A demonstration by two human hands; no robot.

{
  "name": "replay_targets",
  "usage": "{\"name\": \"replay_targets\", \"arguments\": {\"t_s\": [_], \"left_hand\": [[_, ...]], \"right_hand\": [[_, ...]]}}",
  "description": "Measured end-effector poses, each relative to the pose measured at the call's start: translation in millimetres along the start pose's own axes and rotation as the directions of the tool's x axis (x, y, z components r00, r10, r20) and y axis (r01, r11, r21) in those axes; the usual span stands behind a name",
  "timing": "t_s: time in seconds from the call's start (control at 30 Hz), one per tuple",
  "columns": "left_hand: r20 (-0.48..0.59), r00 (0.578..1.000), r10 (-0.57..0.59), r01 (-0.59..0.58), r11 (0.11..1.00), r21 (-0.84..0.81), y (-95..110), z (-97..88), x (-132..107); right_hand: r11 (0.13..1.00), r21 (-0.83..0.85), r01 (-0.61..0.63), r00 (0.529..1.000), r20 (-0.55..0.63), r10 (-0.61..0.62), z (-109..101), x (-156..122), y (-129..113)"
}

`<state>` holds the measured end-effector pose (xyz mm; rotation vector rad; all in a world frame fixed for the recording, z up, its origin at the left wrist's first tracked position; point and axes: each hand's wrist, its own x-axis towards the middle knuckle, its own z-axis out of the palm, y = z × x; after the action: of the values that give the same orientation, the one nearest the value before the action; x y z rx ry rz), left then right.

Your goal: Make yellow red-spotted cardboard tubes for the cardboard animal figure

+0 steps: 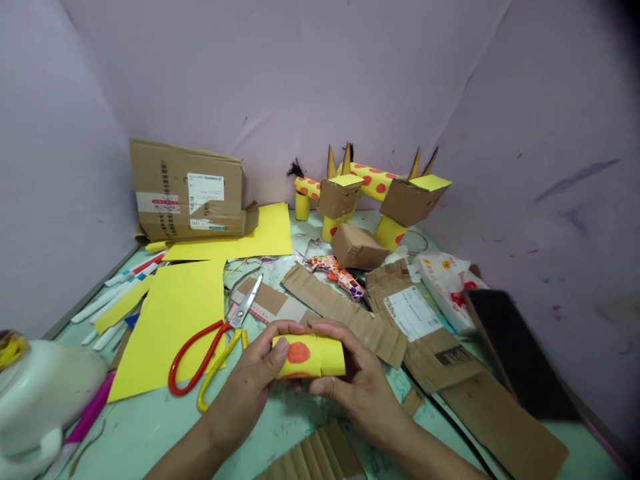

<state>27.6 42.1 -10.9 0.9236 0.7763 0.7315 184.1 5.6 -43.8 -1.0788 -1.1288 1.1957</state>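
Between both my hands is a yellow paper tube (327, 357) with orange-red spots, held lengthwise just above the table. My left hand (263, 357) grips its left end, thumb on the front near a spot. Around the right end curl the fingers of my right hand (357, 373), with its thumb at the lower edge. A seam or overlap shows near the tube's right part. Scissors (240, 319) with one red and one yellow handle lie open beside my left hand. Yellow paper sheets (175, 320) lie to the left.
Two spotted giraffe-like figures (340, 197) with cardboard heads stand at the back. A cardboard box (193, 193) leans against the wall. Cardboard strips (345, 313), a small cardboard block (357, 247) and a phone (517, 353) lie rightward. Markers (115, 287) and a white mug (45, 393) are leftward.
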Motion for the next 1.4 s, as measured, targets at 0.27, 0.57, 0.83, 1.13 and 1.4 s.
{"name": "replay_targets", "arguments": {"t_s": [0.27, 0.57, 0.83, 1.13, 1.4], "left_hand": [[-0.016, 0.995, 0.094, -0.091, 0.988, 0.126, -4.0, 2.7, -4.4], [-0.146, 0.954, 0.264, -0.283, 0.950, -0.134, -15.3, 22.2, -11.7], [-0.171, 0.942, 0.289, -0.304, 0.950, -0.069, -22.8, 16.7, -10.5], [-0.245, 0.966, 0.088, -0.114, 0.989, -0.092, -21.9, 15.4, -3.1], [-0.120, 0.988, -0.093, 0.056, 0.958, -0.281, -1.1, 11.4, -1.6]], "right_hand": [[0.957, -0.246, 0.153, 0.971, 0.220, -0.099, -5.1, -14.0, -3.3], [0.901, -0.341, 0.268, 0.951, 0.246, -0.189, -2.6, -16.6, -10.1], [0.900, -0.332, 0.281, 0.941, 0.279, -0.191, -3.0, -16.6, -8.6], [0.984, -0.179, 0.006, 0.982, 0.185, 0.028, -4.4, -8.5, -4.9], [0.978, 0.045, -0.203, 0.950, 0.253, 0.185, -19.4, 4.6, -4.5]]}}
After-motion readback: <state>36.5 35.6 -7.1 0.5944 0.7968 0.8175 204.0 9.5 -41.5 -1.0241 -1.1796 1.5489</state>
